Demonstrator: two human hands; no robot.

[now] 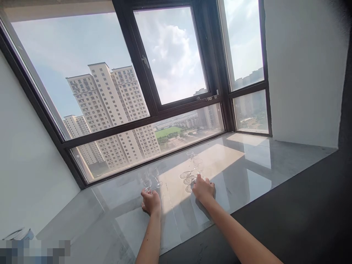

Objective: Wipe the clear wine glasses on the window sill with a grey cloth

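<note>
My left hand [150, 201] is closed around the lower part of a clear stemmed glass [145, 182], whose bowl shows above my fingers. Just behind it to the right, another stemmed glass [157, 178] stands upright on the glossy sill [132, 212]. Farther right, my right hand [204, 189] has its fingers wrapped at the base of a second held stemmed glass [197, 165]. Beyond that one is a further glass [190, 156], partly overlapped by it. Ring-shaped patches of shadow and light lie left of my right hand. My fingers hide the feet of both held glasses.
A dark-framed window [154, 119] runs along the back of the sill, with tower blocks outside. White walls [302, 73] flank it. The sill's front edge [242, 205] slants up to the right. A partly blurred object [23, 234] is at lower left.
</note>
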